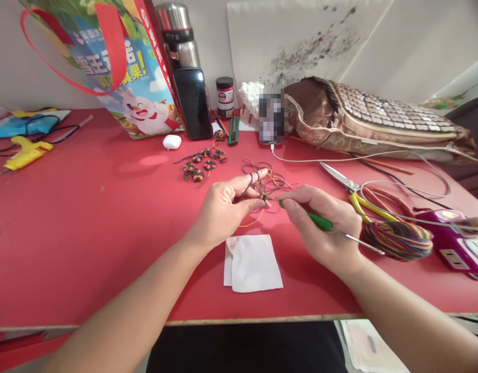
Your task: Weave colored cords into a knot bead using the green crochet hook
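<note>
Between thumb and fingers, my left hand (229, 204) pinches a small crocheted piece (263, 197) of multicoloured yarn. A strand of the yarn (275, 180) wraps around the raised left index finger, and loose loops of it lie on the table behind. My right hand (324, 217) is closed around the green handle of a crochet hook (320, 221); its tip meets the piece at the left fingertips. The hook's other metal end sticks out past the right palm. Several finished crocheted pieces (198, 175) lie beyond my left hand.
A folded white tissue (256, 263) lies in front of my hands. To the right are scissors (351, 186), a yarn ball (397, 239) and a purple power strip (456, 238). Phones (192, 103), a jar (225, 96) and a bag (140, 77) stand behind; a yellow glue gun (27, 153) lies left.
</note>
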Available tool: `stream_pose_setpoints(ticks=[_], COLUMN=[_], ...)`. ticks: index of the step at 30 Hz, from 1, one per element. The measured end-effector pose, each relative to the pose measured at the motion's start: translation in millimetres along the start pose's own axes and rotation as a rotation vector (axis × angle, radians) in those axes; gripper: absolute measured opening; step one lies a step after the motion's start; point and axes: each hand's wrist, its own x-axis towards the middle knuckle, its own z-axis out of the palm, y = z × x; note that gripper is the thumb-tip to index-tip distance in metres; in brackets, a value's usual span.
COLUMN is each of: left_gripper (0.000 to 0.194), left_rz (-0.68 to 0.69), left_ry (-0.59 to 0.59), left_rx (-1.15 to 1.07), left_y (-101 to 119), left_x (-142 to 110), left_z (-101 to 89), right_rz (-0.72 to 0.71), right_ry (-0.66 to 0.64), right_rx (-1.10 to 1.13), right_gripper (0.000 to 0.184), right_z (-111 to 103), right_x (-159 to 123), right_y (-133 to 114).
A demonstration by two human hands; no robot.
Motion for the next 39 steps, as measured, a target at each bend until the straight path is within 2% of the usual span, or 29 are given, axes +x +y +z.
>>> stream_pose_setpoints(ticks=[7,14,23,26,33,39], left_gripper=[0.050,0.008,0.006,0.019,0.031,0.039], left_rz=[0.010,0.054,0.021,-0.005,-0.050,-0.056], left_ry=[-0.052,-0.114,-0.177,-0.170,-0.183,-0.206], left_rx=[0.071,0.136,0.063,0.019,-0.184,-0.184], left_y=[2,3,10,12,10,12], left_x=[1,0,-5,-5,-4,-4], left_z=[-3.6,-3.9,-3.6,-2.7,-0.9,-1.8], right_rz=[0.206,0.389,0.525,0.543,0.505,0.537], right_ry=[-0.034,-0.107,-0.151,-0.169,-0.125,-0.116], right_rx=[0.243,0.479,0.725,0.789,0.798,0.778], right_gripper=[0.017,0.017,0.027,0.028,0.022,0.024], right_z=[-14,-23,-23,-21,-22,-22], right_x=[7,18,25,24,22,23], right_y=[11,16,18,17,17,17])
